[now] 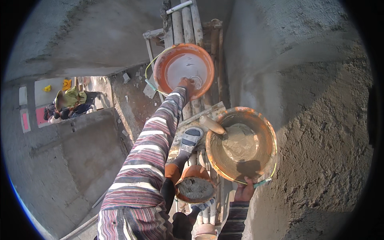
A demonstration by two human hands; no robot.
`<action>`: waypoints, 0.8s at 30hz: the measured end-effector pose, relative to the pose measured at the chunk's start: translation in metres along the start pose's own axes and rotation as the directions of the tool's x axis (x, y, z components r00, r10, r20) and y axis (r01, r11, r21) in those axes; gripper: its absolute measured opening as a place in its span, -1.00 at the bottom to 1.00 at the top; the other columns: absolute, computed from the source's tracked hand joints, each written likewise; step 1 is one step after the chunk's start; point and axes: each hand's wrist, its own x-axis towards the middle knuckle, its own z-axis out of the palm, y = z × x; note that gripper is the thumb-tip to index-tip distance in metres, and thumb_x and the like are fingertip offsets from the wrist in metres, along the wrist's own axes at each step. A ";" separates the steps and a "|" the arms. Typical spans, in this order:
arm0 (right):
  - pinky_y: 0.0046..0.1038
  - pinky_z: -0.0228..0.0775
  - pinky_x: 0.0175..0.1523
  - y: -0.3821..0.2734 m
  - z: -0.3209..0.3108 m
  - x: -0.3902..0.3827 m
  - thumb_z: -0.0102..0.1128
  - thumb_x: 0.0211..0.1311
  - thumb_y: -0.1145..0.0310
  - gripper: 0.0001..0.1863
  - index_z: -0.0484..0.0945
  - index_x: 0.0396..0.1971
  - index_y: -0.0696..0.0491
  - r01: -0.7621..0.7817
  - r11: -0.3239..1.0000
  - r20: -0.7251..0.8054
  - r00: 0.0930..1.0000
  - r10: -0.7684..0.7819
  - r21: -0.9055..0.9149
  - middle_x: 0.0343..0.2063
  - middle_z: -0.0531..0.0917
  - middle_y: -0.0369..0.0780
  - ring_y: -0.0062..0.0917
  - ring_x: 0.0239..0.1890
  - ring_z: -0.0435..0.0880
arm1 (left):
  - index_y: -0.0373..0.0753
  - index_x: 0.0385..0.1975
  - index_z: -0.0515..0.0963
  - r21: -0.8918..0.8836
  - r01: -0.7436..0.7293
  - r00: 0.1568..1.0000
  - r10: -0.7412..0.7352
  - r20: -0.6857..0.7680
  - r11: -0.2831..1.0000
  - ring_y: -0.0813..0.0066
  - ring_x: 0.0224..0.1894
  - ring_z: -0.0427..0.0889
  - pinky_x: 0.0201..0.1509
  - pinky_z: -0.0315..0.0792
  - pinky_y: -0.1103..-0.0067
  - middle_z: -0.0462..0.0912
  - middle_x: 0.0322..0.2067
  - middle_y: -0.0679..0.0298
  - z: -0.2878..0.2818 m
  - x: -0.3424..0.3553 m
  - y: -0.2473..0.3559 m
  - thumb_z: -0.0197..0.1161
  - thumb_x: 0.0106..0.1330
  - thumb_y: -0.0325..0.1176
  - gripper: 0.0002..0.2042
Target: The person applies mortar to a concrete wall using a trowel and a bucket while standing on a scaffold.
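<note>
My left hand [188, 85] reaches, in a striped sleeve, into an orange bucket [161, 72] of cloudy water. Its fingers are at the water beside a ring-shaped ripple or object and are mostly hidden. Nearer, on the right, my right hand [245, 191] grips the near rim of a second orange bucket [270, 136], which holds wet grey mortar. A rounded wooden piece like a handle [212, 125] rests over this bucket's left rim. A smaller orange bucket [214, 180] with grey mix stands by my feet.
Wooden poles and planks [188, 28] form a narrow scaffold under the buckets and my sandalled foot [191, 138]. Rough wet plaster covers the wall [320, 160] close on the right. Far below left, another person [74, 100] shows through an opening.
</note>
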 end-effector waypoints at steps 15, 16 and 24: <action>-0.34 0.43 -0.13 0.012 0.032 0.029 0.10 -0.12 0.63 -0.51 0.37 -0.07 0.04 -0.019 0.997 0.038 0.999 0.022 -0.072 -0.23 0.46 -0.30 -0.52 -0.19 0.48 | -0.30 -0.43 0.62 -0.219 -0.357 0.747 0.137 -0.650 0.908 0.23 -0.43 0.57 -0.31 0.44 0.45 0.49 -0.51 0.16 -0.043 -0.086 0.039 0.10 -0.03 -0.50 -0.81; -0.35 0.41 -0.13 0.015 0.030 0.030 0.11 -0.13 0.63 -0.50 0.37 -0.06 0.04 -0.022 0.997 0.029 0.999 0.025 -0.081 -0.24 0.46 -0.30 -0.52 -0.19 0.47 | -0.31 -0.44 0.62 -0.218 -0.410 0.733 0.178 -0.656 0.886 0.24 -0.44 0.56 -0.33 0.44 0.46 0.49 -0.52 0.16 -0.047 -0.100 0.048 0.10 -0.03 -0.51 -0.82; -0.17 0.35 -0.07 0.013 0.051 0.023 0.11 -0.10 0.62 -0.58 0.36 -0.14 0.07 -0.024 0.992 0.000 1.000 0.024 -0.124 -0.22 0.44 -0.25 -0.44 -0.15 0.46 | -0.17 -0.24 0.53 0.218 -0.624 0.548 0.619 -0.562 0.750 0.34 -0.39 0.55 -0.33 0.51 0.49 0.44 -0.42 0.29 -0.038 -0.168 0.102 0.26 -0.10 -0.47 -0.67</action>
